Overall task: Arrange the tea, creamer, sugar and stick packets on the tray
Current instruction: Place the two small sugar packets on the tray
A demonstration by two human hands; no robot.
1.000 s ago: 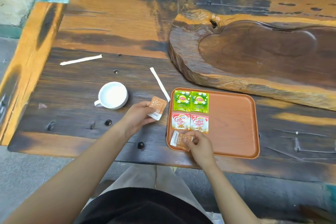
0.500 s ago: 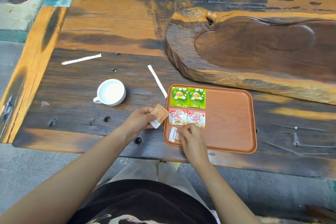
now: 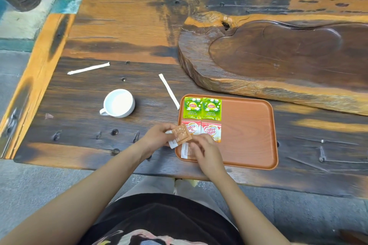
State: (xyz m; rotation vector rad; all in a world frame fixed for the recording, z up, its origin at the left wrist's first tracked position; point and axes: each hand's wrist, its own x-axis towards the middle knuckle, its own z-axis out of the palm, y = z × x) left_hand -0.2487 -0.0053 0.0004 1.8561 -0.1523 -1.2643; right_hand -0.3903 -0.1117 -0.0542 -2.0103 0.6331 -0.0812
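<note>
The left hand pinches a brown sugar packet by its edge, holding it over the tray's near-left corner. The right hand rests fingers-down on a second sugar packet already lying flat there; whether it pinches or only presses it, I cannot tell.

To my eye the step is seating the sugar row under the creamers. It would go best if the right hand nudges the lying packet square to the tray's left rim, then the left lays its packet just beside it, edges touching and not overlapping, in line with the columns above.

Two green tea packets sit side by side at the far-left corner, two red-and-white creamer packets just below them. Two thin white sticks, one near the tray's far-left corner and another well apart to the left, lie on the table, not yet placed.

The packets look like thin, slick, square sachets, likely to slide. The tray is smooth, matte and rounded at the corners; the table is rough, dark, knotted plank. A glossy white cup stands left of the tray.
</note>
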